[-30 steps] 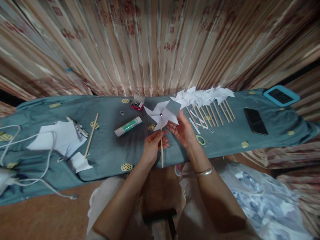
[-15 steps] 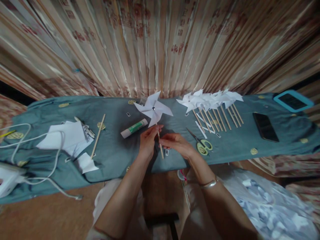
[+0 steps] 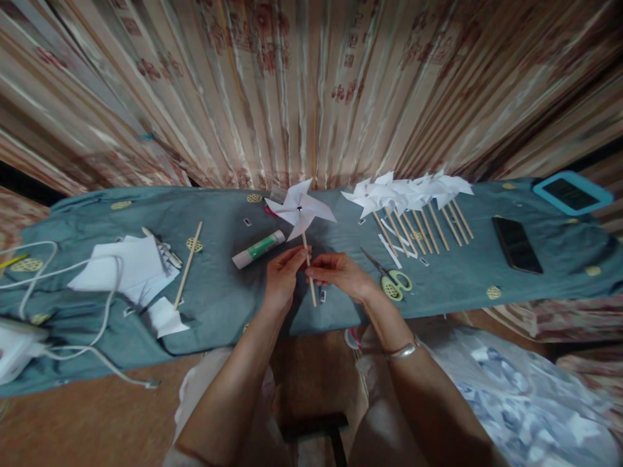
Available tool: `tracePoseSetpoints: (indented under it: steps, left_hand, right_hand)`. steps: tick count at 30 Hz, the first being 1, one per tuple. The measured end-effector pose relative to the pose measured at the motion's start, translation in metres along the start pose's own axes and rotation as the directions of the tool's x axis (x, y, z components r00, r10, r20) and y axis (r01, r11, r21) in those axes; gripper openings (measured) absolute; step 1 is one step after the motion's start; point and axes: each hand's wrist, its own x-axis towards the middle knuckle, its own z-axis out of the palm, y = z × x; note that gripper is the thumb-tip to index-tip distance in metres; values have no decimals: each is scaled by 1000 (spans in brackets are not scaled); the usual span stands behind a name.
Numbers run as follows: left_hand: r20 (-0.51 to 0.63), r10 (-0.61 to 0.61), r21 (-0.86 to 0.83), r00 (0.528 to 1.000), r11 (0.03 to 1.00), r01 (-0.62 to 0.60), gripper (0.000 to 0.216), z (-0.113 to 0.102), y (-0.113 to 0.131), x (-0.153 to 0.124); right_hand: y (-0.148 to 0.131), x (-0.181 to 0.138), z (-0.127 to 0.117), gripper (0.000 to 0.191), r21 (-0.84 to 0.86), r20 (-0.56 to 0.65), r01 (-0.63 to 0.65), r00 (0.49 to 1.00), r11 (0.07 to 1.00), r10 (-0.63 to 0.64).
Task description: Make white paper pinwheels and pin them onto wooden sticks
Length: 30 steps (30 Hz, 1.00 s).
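Observation:
A white paper pinwheel (image 3: 310, 206) with a shiny pin at its centre points away from me over the cloth. Its wooden stick runs down between my hands. My left hand (image 3: 283, 277) is closed on the stick below the blades. Just to the right, my right hand (image 3: 339, 274) pinches the same stick slightly lower down. The stick's bottom end shows beneath the fingers. Left of the pinwheel lies a glue stick (image 3: 259, 249) with a green label. Green-handled scissors (image 3: 393, 283) rest right of my right hand.
Several finished pinwheels (image 3: 413, 194) lie in a row at the back right, with paper strips (image 3: 390, 250) nearby. Farther right are a phone (image 3: 516, 244) and a blue-framed device (image 3: 574, 193). On the left are paper sheets (image 3: 121, 266), a loose wooden stick (image 3: 189, 266) and white cables (image 3: 109, 305).
Both hands stay on the pinwheel's stick. The left hand has shifted slightly left and toward me, and more of the stick shows below the blades.

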Motion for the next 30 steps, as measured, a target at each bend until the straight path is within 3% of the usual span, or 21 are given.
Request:
tracePoseSetpoints:
  steps: [3, 6, 10, 12, 13, 20, 30]
  left_hand:
    - [-13, 2, 4, 1000, 1000, -2, 28, -2, 2, 0]
    - [-20, 13, 25, 1000, 1000, -13, 28, -5, 4, -2]
    - [4, 10, 108, 1000, 994, -10, 25, -10, 7, -9]
    - [32, -9, 163, 999, 987, 4, 24, -12, 9, -13]
    - [43, -22, 185, 999, 983, 14, 24, -14, 10, -16]
    - [87, -89, 260, 992, 964, 64, 28, -23, 14, -24]
    - [50, -86, 217, 995, 973, 73, 28, -28, 13, -23]
  right_hand:
    - [-5, -1, -6, 45, -55, -2, 15, 1000, 998, -15]
    - [-11, -2, -21, 50, -78, -173, 97, 979, 992, -109]
    - [-17, 1, -36, 50, -31, -529, 273, 812, 962, -247]
    - [-18, 5, -37, 48, 14, -608, 353, 746, 935, -273]
    - [-18, 7, -36, 47, 39, -618, 374, 737, 927, -272]
    - [-16, 15, -20, 45, 147, -528, 331, 823, 932, -209]
    - [-15, 21, -11, 35, 171, -468, 267, 869, 948, -160]
